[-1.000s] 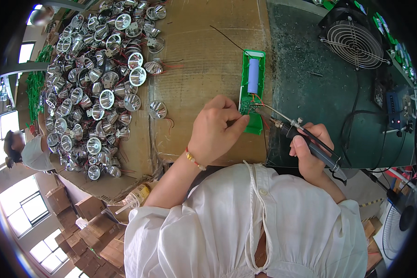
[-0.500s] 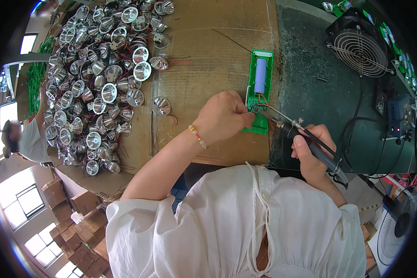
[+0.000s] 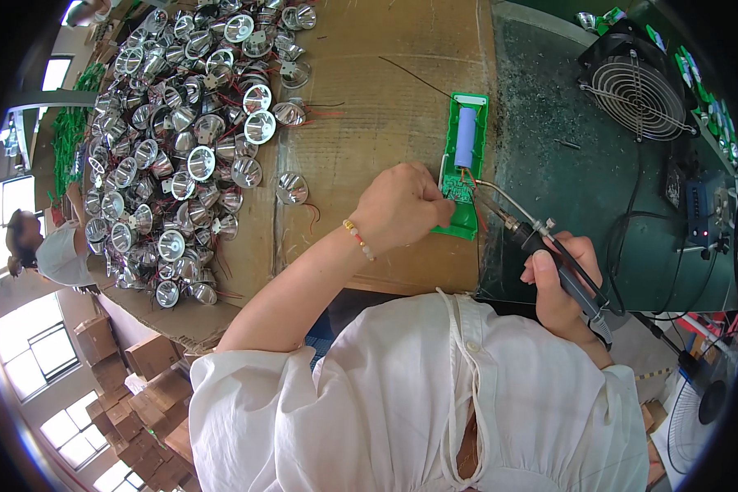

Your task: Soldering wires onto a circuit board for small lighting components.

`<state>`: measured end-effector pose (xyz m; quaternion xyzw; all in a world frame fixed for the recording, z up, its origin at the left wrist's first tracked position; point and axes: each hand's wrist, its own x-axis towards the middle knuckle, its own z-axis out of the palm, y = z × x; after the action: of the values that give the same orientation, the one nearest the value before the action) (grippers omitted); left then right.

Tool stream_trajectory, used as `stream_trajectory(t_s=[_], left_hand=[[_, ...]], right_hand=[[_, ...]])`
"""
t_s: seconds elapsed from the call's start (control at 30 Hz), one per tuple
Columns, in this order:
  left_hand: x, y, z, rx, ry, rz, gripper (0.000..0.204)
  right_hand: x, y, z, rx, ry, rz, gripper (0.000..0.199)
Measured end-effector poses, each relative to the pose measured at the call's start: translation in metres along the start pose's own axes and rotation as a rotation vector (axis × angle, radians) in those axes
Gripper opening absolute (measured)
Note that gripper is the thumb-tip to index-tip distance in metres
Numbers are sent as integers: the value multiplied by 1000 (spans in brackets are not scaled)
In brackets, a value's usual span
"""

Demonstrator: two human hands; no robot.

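Observation:
A green plastic housing (image 3: 465, 223) lies lengthwise on the bench, with a purple cylindrical battery (image 3: 466, 139) in its far part. Nearer me in the same housing sits a small green circuit board (image 3: 457, 189), from which thin red wires run. My left hand (image 3: 406, 203) is closed in a pinch at the board's left edge; whatever its fingertips hold is hidden. In my right hand (image 3: 562, 275) is a soldering iron (image 3: 578, 287) with a thin bent metal feed tube alongside. Its tip points at the board from the right, a little apart from it.
A large heap of silver reflector cups (image 3: 184, 164) with wires covers the left side, and one loose reflector cup (image 3: 292, 189) lies nearer. At the right are a caged fan (image 3: 640, 94), a blue control box (image 3: 701, 209) and black cables. Another person (image 3: 61, 254) is at the far left.
The soldering iron has drawn back to the right, its tip lifting away from the circuit board. My left hand stays pinched at the board's edge. The whole view has shifted slightly.

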<state>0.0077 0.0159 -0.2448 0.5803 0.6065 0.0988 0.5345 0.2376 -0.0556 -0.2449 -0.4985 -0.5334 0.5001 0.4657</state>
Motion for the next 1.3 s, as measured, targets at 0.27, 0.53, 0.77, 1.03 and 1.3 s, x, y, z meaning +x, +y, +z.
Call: stream_trajectory(t_s=[0.27,0.53,0.77,1.03,1.3], left_hand=[[0,1,0,11,18,38,18],[-21,10,10,-374,325,118,18],[45,45,-6,284,91,182,20],[250,201,-50,726,432,299,26],[312,188,-61,771,323,438,72]], right_hand=[[1,7,-9,73,20,17,19],[13,20,-36,53,115,-93,19],[42,37,-51,40,291,-42,14],[41,41,-51,42,297,67,17],[37,46,-53,9,266,52,20]])
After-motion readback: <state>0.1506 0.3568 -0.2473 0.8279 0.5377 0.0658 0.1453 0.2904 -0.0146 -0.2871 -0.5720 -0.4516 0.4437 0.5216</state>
